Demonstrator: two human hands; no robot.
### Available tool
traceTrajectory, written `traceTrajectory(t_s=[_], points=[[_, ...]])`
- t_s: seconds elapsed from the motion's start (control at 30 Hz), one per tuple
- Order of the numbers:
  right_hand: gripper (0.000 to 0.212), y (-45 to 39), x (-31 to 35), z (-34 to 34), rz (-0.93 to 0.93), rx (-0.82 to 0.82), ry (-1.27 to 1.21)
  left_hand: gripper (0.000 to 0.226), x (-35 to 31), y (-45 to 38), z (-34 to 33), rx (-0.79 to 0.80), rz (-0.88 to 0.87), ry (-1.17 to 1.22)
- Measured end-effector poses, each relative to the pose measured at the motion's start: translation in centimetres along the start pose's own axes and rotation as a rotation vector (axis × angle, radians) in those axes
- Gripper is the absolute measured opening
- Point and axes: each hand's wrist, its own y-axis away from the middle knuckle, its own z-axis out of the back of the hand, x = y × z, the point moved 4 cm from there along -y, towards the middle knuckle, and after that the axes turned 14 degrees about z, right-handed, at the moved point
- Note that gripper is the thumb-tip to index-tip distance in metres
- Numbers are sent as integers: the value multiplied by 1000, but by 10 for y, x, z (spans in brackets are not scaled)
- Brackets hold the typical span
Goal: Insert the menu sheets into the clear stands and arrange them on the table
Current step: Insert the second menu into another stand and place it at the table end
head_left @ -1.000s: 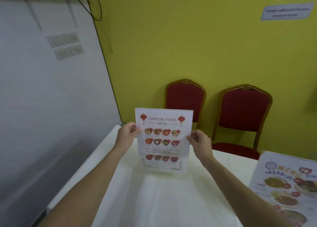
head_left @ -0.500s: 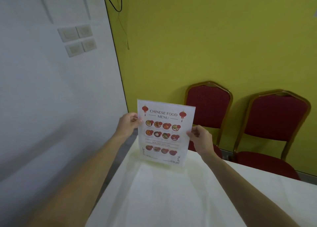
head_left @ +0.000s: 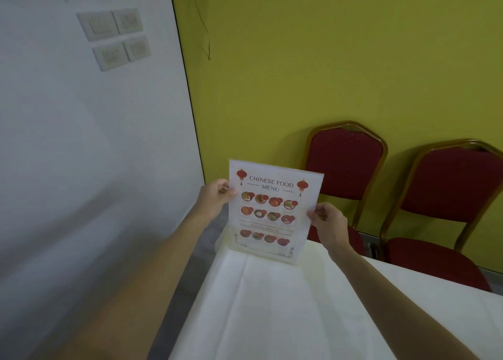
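Note:
A clear stand holding a white "Chinese Food Menu" sheet [head_left: 273, 210] stands upright near the far left corner of the table [head_left: 272, 310], which has a white cloth. Its lower edge is at the cloth; I cannot tell whether it rests on it. My left hand [head_left: 213, 197] pinches its left edge near the top. My right hand [head_left: 328, 222] pinches its right edge at mid height. The sheet shows red lanterns and rows of small dish pictures.
Two red padded chairs with gold frames [head_left: 345, 166] [head_left: 451, 196] stand behind the table against a yellow wall. A white wall with light switches [head_left: 114, 37] runs along the left. A grey floor strip lies between that wall and the table's left edge.
The view has swung left, so the second menu at the right left the frame. The stand went toward the table's far left corner with both hands still on it.

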Motion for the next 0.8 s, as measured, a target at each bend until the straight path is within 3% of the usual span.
traceTrajectory(t_s=[0.57,0.8], points=[[6,-5,-10,5,-49,-31,19,20,-2,-4,-15,52,-27,-32],[4,-12,-10,6,-47,-15,46,19,-2,-10,-21,94,74,55]])
